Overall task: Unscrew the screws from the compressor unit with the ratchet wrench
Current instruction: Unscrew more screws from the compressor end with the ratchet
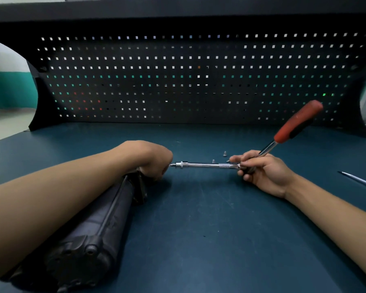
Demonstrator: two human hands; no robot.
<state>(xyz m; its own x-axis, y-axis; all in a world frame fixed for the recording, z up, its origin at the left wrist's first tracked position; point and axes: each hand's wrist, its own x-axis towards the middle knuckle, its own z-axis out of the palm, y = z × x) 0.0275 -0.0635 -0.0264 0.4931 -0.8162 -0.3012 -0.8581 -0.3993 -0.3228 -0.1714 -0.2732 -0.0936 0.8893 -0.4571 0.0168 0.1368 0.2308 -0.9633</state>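
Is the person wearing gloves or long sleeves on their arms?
No. The left hand and right hand have no gloves. The left forearm and right forearm are bare to the picture's edge: no sleeves, watch or bracelet in view.

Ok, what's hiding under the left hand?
The left hand grips the far end of the black compressor unit, where the silver extension bar of the ratchet wrench points. The screw itself is covered, so it can't be seen.

Bare left forearm (61, 187), bare right forearm (330, 210), left hand (154, 160) and right hand (262, 173) likewise bare
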